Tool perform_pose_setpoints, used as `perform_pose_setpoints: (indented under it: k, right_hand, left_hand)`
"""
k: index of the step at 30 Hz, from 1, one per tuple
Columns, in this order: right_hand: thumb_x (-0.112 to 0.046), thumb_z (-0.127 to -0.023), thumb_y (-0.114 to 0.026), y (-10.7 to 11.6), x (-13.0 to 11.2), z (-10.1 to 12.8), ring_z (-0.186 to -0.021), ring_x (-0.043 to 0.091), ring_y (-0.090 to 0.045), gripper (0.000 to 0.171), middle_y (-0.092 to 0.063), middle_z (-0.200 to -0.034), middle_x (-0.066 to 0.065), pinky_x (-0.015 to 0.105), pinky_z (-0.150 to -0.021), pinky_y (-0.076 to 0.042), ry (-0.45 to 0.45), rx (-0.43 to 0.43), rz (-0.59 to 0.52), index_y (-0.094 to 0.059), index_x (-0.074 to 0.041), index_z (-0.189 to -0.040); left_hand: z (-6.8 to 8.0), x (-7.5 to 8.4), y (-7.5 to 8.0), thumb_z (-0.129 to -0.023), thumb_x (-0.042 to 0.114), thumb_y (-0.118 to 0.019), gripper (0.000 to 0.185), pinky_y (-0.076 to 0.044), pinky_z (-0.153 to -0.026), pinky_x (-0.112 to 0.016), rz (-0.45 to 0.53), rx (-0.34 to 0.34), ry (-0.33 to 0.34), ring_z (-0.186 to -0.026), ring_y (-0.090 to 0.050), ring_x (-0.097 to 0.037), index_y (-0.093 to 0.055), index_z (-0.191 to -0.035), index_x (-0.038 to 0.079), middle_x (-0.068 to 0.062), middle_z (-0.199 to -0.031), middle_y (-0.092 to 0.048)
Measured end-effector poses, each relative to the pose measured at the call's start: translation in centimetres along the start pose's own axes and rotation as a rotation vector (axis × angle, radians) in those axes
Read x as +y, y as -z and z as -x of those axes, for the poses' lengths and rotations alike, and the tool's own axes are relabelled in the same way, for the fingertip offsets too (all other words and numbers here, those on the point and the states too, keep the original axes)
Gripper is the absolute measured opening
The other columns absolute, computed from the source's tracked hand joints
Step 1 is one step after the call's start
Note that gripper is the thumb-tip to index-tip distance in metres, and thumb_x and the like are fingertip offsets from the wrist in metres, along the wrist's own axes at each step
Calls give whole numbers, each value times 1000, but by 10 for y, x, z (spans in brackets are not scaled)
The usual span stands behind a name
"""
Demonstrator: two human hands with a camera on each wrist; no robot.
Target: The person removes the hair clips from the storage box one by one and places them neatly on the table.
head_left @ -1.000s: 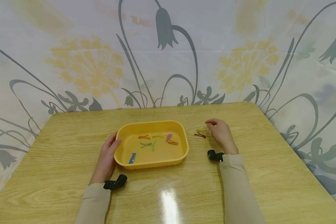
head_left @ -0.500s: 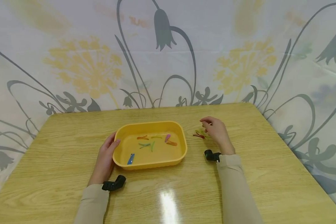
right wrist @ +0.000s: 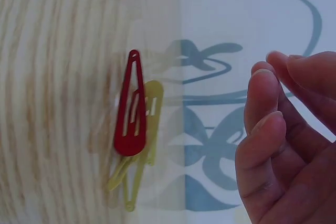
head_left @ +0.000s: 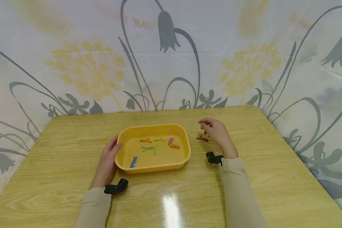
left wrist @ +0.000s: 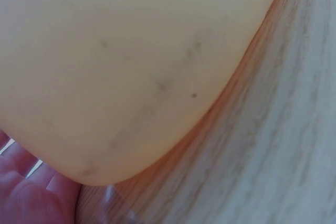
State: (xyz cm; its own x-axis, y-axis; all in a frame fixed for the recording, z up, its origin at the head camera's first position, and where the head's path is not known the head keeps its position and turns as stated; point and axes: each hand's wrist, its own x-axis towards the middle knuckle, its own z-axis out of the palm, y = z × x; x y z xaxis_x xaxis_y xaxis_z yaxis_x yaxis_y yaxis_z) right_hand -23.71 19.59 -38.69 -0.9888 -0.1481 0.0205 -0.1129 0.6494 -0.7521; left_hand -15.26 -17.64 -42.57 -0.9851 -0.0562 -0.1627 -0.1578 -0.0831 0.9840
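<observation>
Right hand [head_left: 218, 134] hovers, fingers loosely curled and holding nothing, just beside the red hair clip [right wrist: 130, 106] lying on yellow clips [right wrist: 143, 145] on the table. Left hand [head_left: 108, 161] rests flat against the yellow tray [head_left: 152, 128]. Overlapping clips risk lifting together or skidding away.

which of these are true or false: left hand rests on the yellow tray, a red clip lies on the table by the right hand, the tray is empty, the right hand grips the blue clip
1. The left hand rests against the yellow tray. True.
2. A red hair clip lies on the table near the right hand. True; it overlaps a yellow clip.
3. The tray is empty. False: several coloured clips lie in it.
4. The right hand grips the blue clip. False: that clip lies in the tray, and the right wrist view shows nothing in the curled fingers.
</observation>
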Motion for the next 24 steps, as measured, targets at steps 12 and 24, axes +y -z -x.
perform_pose_setpoints:
  k: [12,24]
  right_hand:
    - [-32,-96,-46,5,-28,4,-84,29,-58,31,-62,-107,8,33,-65,-48,81,-37,27,-58,-17,-120]
    - [-34,-94,-50,3,-52,13,-75,21,-57,27,-61,-93,2,37,-61,-53,130,-140,54,-59,-21,-116]
  left_hand:
    - [-2,0,1,-98,34,-42,52,-36,-103,-26,-16,6,-15,-132,-33,-15,-27,-145,19,1,-149,-27]
    - [-1,1,-1,-98,34,-42,51,-31,-108,-33,-19,16,16,-132,-33,-14,-27,-145,20,3,-149,-27]
